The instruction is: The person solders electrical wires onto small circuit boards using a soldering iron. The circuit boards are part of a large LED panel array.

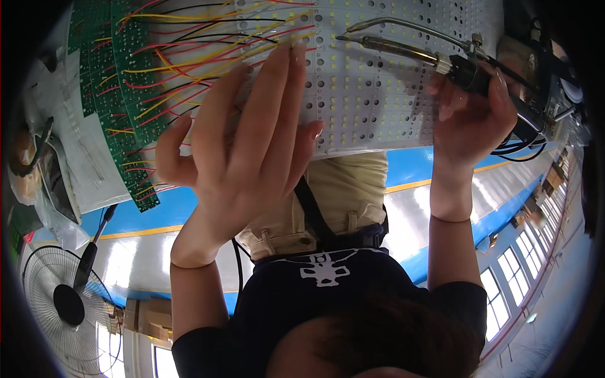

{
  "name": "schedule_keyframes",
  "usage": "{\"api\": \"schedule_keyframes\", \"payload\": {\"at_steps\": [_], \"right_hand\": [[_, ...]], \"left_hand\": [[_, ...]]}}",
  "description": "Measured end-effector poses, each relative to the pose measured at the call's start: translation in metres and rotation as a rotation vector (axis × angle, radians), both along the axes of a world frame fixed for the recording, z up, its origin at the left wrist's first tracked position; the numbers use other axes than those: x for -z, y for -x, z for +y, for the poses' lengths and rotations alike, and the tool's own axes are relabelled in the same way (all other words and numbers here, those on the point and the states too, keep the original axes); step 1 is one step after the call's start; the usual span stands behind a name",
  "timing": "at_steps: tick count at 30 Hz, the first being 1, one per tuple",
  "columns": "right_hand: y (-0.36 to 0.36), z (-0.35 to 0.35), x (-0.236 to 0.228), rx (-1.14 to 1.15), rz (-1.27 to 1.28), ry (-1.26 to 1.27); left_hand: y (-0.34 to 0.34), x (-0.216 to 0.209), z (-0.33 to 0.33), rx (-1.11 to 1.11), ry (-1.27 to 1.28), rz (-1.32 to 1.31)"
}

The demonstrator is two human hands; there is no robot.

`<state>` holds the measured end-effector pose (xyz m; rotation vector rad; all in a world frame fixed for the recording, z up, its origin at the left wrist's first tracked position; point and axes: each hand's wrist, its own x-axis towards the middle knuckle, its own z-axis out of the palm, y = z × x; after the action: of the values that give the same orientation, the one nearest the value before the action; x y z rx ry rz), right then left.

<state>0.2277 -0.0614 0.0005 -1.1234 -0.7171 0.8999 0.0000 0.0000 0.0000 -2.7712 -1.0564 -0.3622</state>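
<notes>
Green boards [138, 107] left of the left hand [242, 151], wires [189, 43] running past its fingertips to the white panel [372, 104]! Those fingers spread, two tips close together at the wire ends; pinching one, I can't tell. The right hand [469, 126] curls its fingers round the iron [403, 51], tip pointing left of them.

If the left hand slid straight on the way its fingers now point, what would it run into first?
The left hand would likely meet a red wire first, just ahead over the white panel; its height is hard to judge, so it might pass above the wire.
</notes>
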Motion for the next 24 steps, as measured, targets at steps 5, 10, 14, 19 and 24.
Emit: {"api": "schedule_keyframes", "payload": {"at_steps": [5, 10, 14, 19, 24], "right_hand": [[0.003, 0.001, -0.005, 0.092, 0.053, -0.012], [0.010, -0.002, -0.011, 0.107, 0.161, -0.009], [0.000, -0.015, -0.010, 0.093, 0.225, -0.092], [-0.020, -0.025, -0.008, 0.139, 0.287, -0.137], [-0.025, -0.025, -0.003, 0.147, 0.234, -0.138]], "left_hand": [[0.007, 0.007, -0.002, 0.017, -0.005, -0.238], [0.037, -0.012, 0.000, 0.029, -0.032, -0.426], [0.085, -0.026, 0.008, 0.004, -0.136, -0.444], [0.106, -0.022, 0.017, -0.396, 0.062, -1.158], [0.106, -0.046, 0.039, -0.347, 0.145, -0.609]]}}
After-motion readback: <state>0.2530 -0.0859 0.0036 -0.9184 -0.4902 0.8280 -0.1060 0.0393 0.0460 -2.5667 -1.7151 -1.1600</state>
